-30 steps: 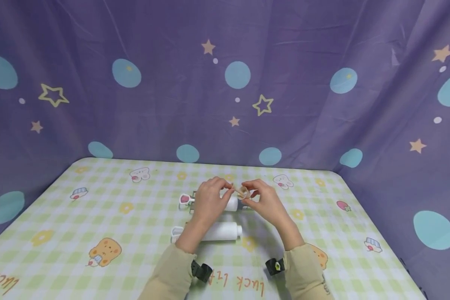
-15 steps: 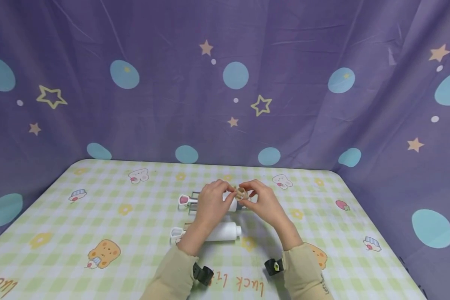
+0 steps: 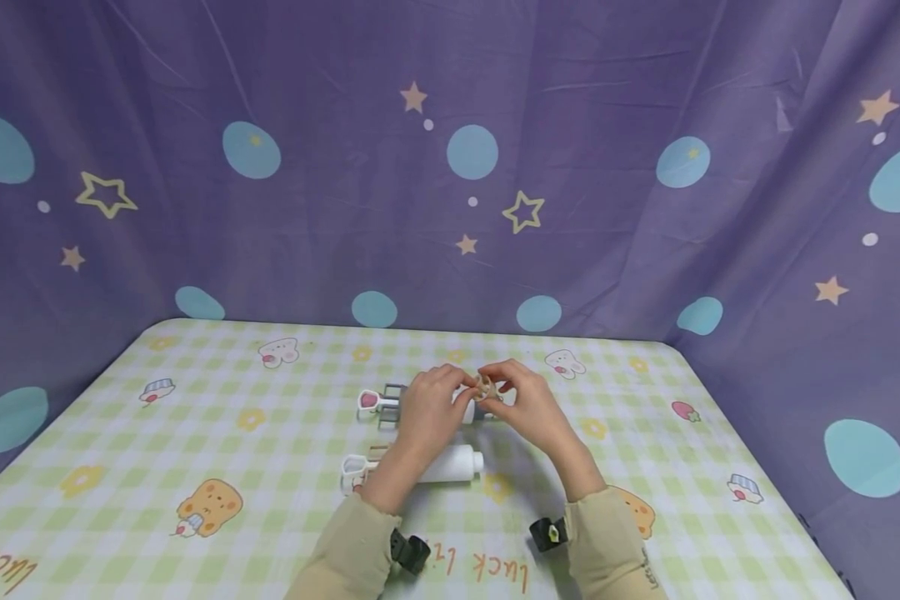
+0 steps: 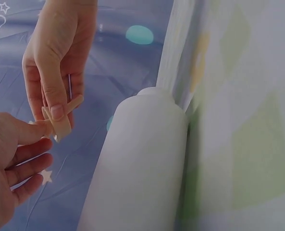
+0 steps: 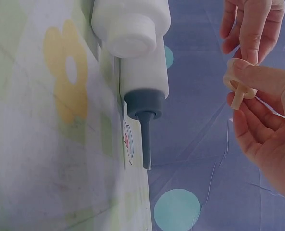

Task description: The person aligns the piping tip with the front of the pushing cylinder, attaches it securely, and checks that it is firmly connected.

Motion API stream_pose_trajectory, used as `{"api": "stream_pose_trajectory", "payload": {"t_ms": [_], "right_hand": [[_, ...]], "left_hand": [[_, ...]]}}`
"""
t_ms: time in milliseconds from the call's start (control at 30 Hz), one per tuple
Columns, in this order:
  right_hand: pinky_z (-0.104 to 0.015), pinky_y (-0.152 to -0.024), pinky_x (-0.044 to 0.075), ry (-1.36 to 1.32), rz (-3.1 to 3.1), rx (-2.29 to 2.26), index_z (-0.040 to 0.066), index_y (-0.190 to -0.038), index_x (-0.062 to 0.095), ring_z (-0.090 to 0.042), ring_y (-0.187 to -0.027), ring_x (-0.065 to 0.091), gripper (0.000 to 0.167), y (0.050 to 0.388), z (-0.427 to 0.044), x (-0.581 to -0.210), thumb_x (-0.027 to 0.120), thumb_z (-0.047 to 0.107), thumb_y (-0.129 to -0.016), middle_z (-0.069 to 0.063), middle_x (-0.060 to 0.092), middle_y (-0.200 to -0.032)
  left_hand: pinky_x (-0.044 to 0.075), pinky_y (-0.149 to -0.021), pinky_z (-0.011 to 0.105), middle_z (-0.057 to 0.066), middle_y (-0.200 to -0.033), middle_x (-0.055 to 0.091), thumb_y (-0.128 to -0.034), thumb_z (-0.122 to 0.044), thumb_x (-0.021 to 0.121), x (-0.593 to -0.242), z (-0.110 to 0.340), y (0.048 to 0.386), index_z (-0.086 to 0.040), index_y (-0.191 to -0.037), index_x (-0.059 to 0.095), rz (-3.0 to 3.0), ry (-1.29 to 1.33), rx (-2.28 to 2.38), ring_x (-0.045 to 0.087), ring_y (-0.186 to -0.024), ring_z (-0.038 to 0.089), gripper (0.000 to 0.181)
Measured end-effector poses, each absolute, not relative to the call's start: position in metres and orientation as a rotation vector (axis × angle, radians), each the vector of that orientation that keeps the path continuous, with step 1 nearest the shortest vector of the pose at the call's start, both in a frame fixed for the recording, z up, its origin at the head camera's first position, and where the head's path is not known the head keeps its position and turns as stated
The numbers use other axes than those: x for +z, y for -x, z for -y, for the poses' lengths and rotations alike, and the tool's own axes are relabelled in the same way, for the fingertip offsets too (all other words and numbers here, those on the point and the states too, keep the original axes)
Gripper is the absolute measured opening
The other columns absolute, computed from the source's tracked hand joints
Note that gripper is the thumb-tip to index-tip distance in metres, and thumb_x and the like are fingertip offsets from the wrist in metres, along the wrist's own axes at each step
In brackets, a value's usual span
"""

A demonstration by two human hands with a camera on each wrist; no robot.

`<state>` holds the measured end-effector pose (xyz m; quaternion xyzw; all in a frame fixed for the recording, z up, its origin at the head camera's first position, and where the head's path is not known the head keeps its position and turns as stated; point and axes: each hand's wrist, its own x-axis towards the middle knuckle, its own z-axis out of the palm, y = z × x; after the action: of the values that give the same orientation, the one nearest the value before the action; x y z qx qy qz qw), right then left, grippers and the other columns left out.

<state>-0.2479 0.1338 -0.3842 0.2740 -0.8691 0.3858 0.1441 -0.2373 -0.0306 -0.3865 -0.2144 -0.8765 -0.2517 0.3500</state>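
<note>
Both hands meet over the far middle of the table, working on a small beige ring. My right hand pinches the ring between thumb and fingers. From the other side, my left hand pinches a thin beige strip at the ring; in the right wrist view the strip pokes out through the ring's opening. Whether strip and ring are one piece cannot be told. Below the hands lies a white bottle with a grey nozzle, partly hidden by them. Nearer lies a second white bottle with a plain neck.
Left of the bottles lie two white loop-shaped handles, a far one with a grey frame and a near one. The left forearm partly covers the near bottle. A checked cloth covers the table; a purple curtain hangs behind.
My left hand has shifted slightly right, bringing the strip from beside the ring into it. My right hand stays nearly in place, still holding the ring. The bottles have not moved.
</note>
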Motion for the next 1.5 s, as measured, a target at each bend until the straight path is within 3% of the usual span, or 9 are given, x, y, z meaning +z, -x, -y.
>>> {"api": "stream_pose_trajectory", "payload": {"t_ms": [467,733,933,1200,1500], "right_hand": [[-0.037,-0.076,0.051,-0.786,2.494,1.097,0.006,-0.111,0.061,-0.017,-0.091,0.059,0.037,0.247,-0.133,-0.385,0.073,0.013,-0.076,-0.004,0.062,-0.102],[-0.027,-0.074,0.05,-0.768,2.508,1.081,0.006,-0.112,0.061,-0.014,-0.089,0.059,0.039,0.247,-0.135,-0.384,0.073,0.015,-0.076,-0.002,0.062,-0.103],[-0.034,-0.075,0.051,-0.786,2.533,1.085,0.005,-0.111,0.061,-0.016,-0.089,0.059,0.038,0.245,-0.139,-0.384,0.073,0.011,-0.076,-0.005,0.063,-0.102],[-0.034,-0.077,0.05,-0.758,2.64,1.09,0.005,-0.113,0.059,-0.016,-0.09,0.059,0.041,0.24,-0.149,-0.387,0.073,0.01,-0.075,-0.005,0.064,-0.105],[-0.035,-0.08,0.049,-0.756,2.765,1.096,0.006,-0.109,0.06,-0.015,-0.088,0.059,0.035,0.235,-0.155,-0.391,0.072,0.012,-0.077,-0.001,0.064,-0.101]], "left_hand": [[0.046,-0.067,0.03,-0.004,-0.08,0.068,-0.0732,-0.02,0.073,-0.388,0.029,0.235,-0.016,-0.08,0.069,2.276,0.601,-0.665,0.063,-0.075,0.014,0.009],[0.046,-0.066,0.03,-0.004,-0.08,0.067,-0.0753,-0.017,0.072,-0.386,0.033,0.235,-0.016,-0.081,0.068,2.31,0.605,-0.674,0.062,-0.076,0.014,0.007],[0.046,-0.068,0.031,-0.004,-0.081,0.066,-0.0782,-0.02,0.07,-0.385,0.039,0.232,-0.016,-0.084,0.068,2.438,0.623,-0.665,0.061,-0.076,0.014,0.007],[0.045,-0.074,0.033,-0.004,-0.084,0.066,-0.0768,-0.027,0.071,-0.385,0.05,0.226,-0.017,-0.086,0.069,2.639,0.687,-0.574,0.062,-0.078,0.016,0.015],[0.047,-0.071,0.031,-0.003,-0.087,0.066,-0.0733,-0.04,0.071,-0.391,0.061,0.221,-0.016,-0.094,0.068,2.79,0.954,-0.452,0.062,-0.079,0.014,0.032]]}}
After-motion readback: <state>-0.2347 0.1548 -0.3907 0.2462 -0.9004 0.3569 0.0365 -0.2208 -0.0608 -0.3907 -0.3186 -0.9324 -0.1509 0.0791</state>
